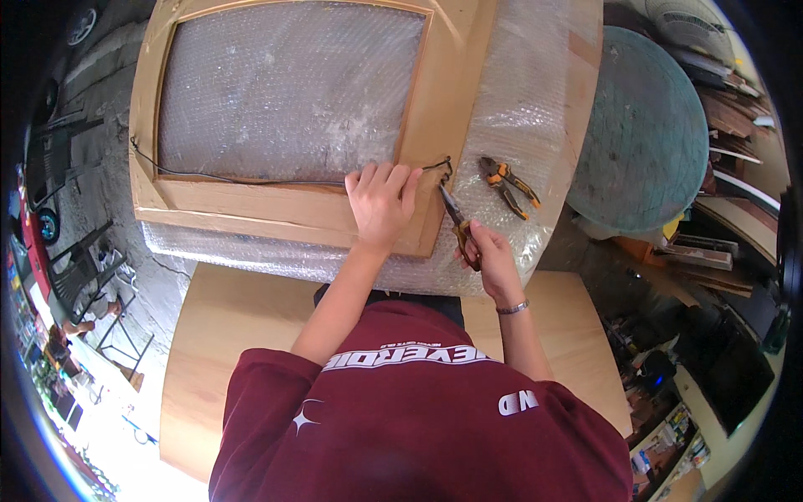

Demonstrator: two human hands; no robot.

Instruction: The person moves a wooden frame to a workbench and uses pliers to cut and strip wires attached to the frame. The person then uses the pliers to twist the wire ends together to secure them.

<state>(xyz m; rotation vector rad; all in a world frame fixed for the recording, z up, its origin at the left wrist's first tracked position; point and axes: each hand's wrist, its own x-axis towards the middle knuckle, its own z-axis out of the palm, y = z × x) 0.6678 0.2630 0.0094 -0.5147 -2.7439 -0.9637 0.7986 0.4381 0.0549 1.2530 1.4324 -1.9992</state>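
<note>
A tan wooden frame lies face down or face up, I cannot tell which, over bubble wrap. A dark wire runs along its near rail from a fastening at the left side to a twisted loop at the right corner. My left hand rests on the near rail, its fingers curled over the wire close to that loop. In my right hand is a pair of long-nose pliers, with its jaws at the twisted wire end. A second pair of pliers, black and yellow, lies on the bubble wrap to the right.
Beyond the work surface at the right stands a round greenish table. Stacked wood offcuts and a fan are past it. A pale wooden board extends under my arms. Metal-framed chairs stand on the concrete floor at left.
</note>
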